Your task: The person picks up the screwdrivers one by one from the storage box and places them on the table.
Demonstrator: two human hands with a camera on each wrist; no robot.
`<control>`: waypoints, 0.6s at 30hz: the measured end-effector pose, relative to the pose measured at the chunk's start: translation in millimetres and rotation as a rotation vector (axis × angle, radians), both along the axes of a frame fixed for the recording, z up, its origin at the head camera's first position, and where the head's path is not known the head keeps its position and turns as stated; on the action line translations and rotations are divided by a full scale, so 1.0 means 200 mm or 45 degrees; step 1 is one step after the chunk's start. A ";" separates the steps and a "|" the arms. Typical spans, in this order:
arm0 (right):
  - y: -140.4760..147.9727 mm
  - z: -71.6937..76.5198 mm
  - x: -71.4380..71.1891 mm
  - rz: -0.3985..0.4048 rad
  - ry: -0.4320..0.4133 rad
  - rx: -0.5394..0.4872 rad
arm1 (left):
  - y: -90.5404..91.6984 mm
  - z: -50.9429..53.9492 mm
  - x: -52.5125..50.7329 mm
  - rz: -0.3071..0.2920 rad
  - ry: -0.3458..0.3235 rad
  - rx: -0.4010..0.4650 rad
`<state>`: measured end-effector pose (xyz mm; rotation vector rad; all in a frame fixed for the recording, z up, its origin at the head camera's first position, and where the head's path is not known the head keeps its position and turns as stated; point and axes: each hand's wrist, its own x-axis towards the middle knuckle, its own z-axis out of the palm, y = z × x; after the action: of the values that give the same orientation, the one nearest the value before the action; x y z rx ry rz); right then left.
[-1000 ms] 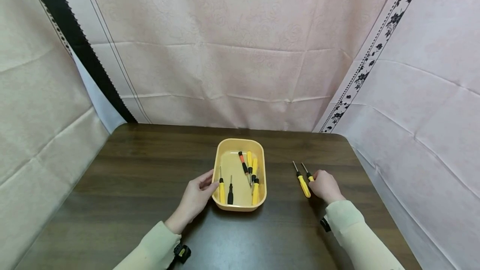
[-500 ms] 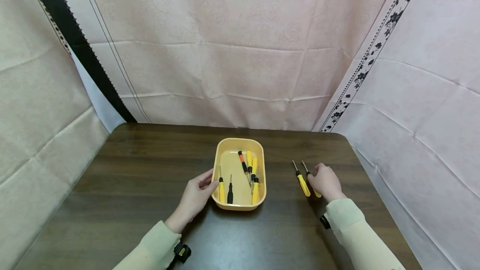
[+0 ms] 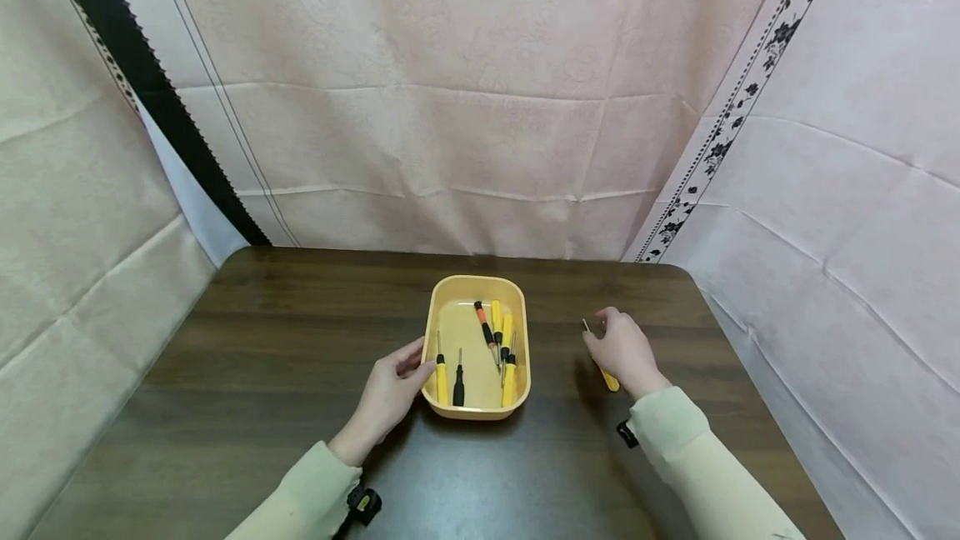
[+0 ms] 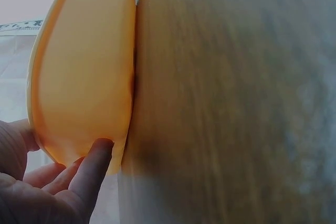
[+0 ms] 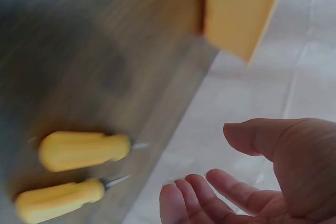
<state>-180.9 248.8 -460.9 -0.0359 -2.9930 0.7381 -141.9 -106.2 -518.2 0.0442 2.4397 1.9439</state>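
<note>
Six slim screwdrivers (image 3: 510, 386) are in the rounded, yellow plastic tray (image 3: 480, 413): four with yellow handles, one with a red-orange and black handle (image 3: 482, 317), and one with an all-black handle (image 3: 458, 392). Most of them bunch up along the tray's right side, while the black one and a single yellow one lie toward its near left.

Two more yellow-handled screwdrivers (image 5: 84, 151) are out to the right of the tray, side by side, so it's six in and two out. I'd call that loose pair the unfinished bit, and the six in the tray the settled part.

Left hand (image 3: 393, 382) has the tray's left wall pinched, thumb at the rim, fingers on the outside. Right hand (image 3: 626, 352) is right by the loose pair but has nothing in it; thumb and fingers are spread apart.

Tray stands on a dark brown wood-grain table (image 3: 315, 307) with rounded far corners. Past the tray, pale pinkish creased cloth (image 3: 450, 107) hangs as a backdrop, with a black floral border (image 3: 720, 148) off to the right and a wide black band (image 3: 153, 86) off to the left.
</note>
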 end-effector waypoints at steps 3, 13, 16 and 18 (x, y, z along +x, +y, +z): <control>-0.07 0.04 0.00 0.030 0.015 -0.029 | 0.00 0.00 0.00 -0.002 0.002 0.009; -0.36 0.13 -0.02 0.087 -0.034 -0.096 | 0.00 0.01 0.01 0.000 -0.005 -0.008; -0.45 0.14 -0.05 0.110 -0.045 -0.121 | 0.00 0.01 0.00 -0.001 0.008 -0.006; -0.50 0.13 -0.06 0.128 -0.058 -0.138 | 0.00 0.01 0.00 -0.005 0.011 -0.003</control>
<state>-192.8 148.7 -434.9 0.0955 -3.0131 0.9214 -141.3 -105.7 -516.7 0.0575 2.4450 1.9432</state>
